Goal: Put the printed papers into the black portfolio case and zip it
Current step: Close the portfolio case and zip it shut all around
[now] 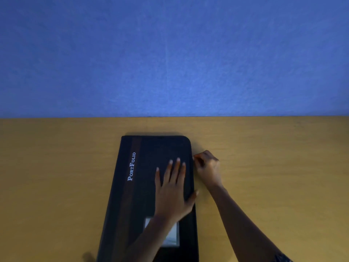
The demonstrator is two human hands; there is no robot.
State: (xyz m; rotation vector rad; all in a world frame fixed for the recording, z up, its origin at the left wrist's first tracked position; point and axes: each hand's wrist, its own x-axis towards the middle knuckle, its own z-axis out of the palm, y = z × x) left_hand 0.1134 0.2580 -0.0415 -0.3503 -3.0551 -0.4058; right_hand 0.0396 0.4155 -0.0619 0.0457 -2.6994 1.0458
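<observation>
A black portfolio case [151,186] lies closed and flat on a wooden desk [56,167], with its long sides running from 12 to 6 o'clock. It fills the near middle of the view, and its 6 o'clock end is cut off by the bottom edge. A brown stripe [130,195] runs the length of the cover near the 9 o'clock side. Beside it, white lettering [131,166] reads "PortFolio", turned sideways.

My left hand [172,193] lies palm down on the cover, toward its 3 o'clock side. The fingers are straight and spread and point to 12 o'clock. The thumb reaches over the 3 o'clock edge of the case.

My right hand [207,167] is on the desk just beside that same edge, toward the 1 o'clock corner. Its fingers are curled and bunched with the thumb in a narrow pinch right on the case's edge. What sits between the fingertips is too small to make out.

A pale rectangular window [172,237] on the cover, toward 6 o'clock, is partly hidden under my left forearm. A blue wall panel [170,53] rises behind the desk at 12 o'clock.
</observation>
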